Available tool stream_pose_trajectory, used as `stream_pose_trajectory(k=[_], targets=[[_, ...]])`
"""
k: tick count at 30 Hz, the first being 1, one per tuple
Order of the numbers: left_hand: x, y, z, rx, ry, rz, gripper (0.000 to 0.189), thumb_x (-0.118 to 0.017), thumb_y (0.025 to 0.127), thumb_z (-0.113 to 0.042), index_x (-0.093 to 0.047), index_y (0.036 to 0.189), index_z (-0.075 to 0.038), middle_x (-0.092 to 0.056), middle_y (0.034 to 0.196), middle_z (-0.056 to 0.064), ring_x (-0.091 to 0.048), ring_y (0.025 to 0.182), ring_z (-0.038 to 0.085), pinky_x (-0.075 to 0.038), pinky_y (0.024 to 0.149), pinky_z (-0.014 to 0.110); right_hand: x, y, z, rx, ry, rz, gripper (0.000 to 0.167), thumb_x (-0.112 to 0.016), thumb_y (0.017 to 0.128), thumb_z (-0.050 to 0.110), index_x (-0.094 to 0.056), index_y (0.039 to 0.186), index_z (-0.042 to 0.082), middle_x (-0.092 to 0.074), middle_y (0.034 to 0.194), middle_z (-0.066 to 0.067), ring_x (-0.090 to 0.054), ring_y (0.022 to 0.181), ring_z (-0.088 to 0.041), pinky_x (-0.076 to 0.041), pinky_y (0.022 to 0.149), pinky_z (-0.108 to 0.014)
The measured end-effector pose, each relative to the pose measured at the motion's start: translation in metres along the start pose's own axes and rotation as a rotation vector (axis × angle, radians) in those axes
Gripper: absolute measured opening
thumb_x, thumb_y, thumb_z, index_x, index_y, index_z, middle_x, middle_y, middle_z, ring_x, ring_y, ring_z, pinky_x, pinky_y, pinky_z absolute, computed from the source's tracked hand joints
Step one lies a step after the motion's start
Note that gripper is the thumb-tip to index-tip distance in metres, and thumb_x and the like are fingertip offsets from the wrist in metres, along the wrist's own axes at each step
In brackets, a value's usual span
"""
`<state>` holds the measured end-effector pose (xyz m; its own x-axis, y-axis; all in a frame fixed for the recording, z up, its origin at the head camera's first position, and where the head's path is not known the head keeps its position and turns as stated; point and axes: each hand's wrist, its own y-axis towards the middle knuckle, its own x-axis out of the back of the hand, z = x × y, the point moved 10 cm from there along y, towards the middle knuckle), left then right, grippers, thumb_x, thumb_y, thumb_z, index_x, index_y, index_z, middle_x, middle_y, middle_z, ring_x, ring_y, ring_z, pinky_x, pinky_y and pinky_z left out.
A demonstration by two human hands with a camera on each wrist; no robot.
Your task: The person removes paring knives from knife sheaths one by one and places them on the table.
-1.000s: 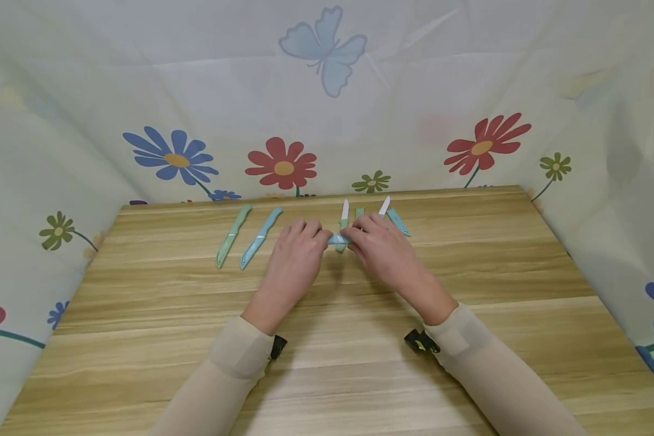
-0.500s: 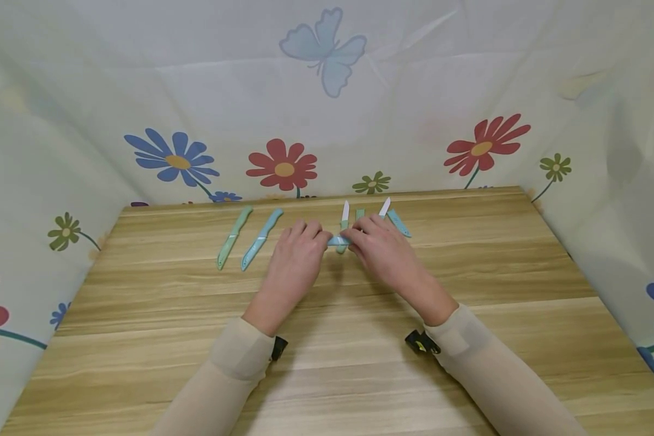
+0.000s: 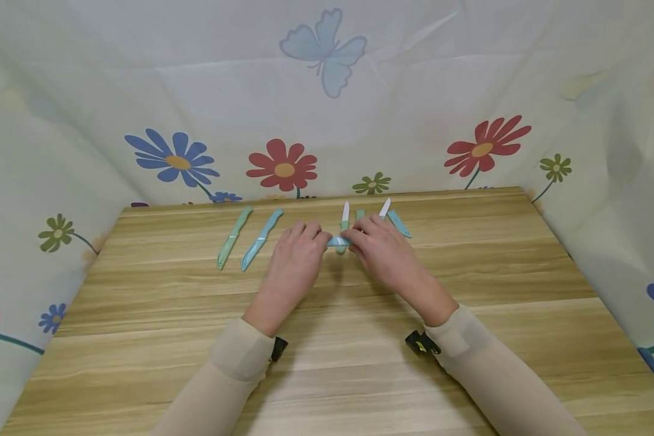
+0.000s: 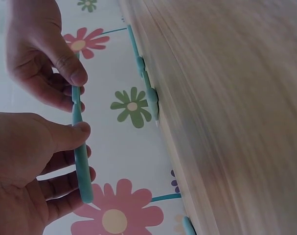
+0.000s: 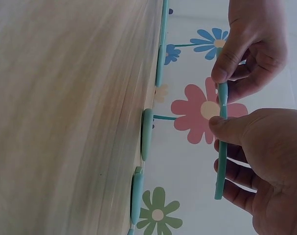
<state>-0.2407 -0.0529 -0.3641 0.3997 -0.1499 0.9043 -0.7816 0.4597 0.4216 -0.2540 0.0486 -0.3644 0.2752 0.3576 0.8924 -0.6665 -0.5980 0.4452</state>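
Both hands hold one blue sheathed paring knife (image 3: 338, 241) crosswise, raised above the table. My left hand (image 3: 300, 248) pinches the rounded handle (image 4: 82, 169) between thumb and fingers. On the other side, my right hand (image 3: 384, 248) grips the sheath (image 5: 220, 171) end, thumb opposite the fingers. No bare blade shows between the hands. Beyond the held knife lies an unsheathed green knife (image 3: 346, 212) with a white blade, and beside it a green sheath (image 3: 360, 214), partly hidden. Another white knife blade (image 3: 385, 207) points away behind the right hand, which hides its handle.
Left of the hands, a green sheathed knife (image 3: 233, 239) and a blue sheathed knife (image 3: 261, 240) lie side by side. A loose blue sheath (image 3: 399, 223) rests right of the bare blades. The wooden table (image 3: 332, 375) meets a flower-printed curtain (image 3: 223, 91) at the back and sides.
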Motion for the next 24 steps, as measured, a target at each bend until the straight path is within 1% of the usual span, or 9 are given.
stream_pose_trajectory(k=[10,24], targets=[[-0.0014,0.0004,0.0008,0.005,0.002,0.008,0.016,-0.072,0.103,-0.011,-0.079,0.116,-0.005,-0.063,0.099,0.006,-0.055,0.090,0.025,-0.050,0.075,0.034,-0.0010,-0.0009,-0.0014,-0.005,-0.015,-0.003,0.020,-0.078,0.098,0.011,-0.079,0.119,0.009,-0.070,0.112,-0.008,-0.062,0.104,-0.029,-0.051,0.098,-0.042],[-0.0004,-0.0011,0.0014,0.006,0.002,-0.012,0.014,-0.072,0.103,-0.011,-0.079,0.114,-0.006,-0.063,0.098,0.006,-0.055,0.089,0.026,-0.050,0.074,0.034,-0.0010,-0.0005,-0.0025,-0.009,-0.006,-0.002,0.023,-0.081,0.096,0.010,-0.079,0.118,0.008,-0.070,0.112,-0.009,-0.062,0.101,-0.029,-0.052,0.095,-0.041]])
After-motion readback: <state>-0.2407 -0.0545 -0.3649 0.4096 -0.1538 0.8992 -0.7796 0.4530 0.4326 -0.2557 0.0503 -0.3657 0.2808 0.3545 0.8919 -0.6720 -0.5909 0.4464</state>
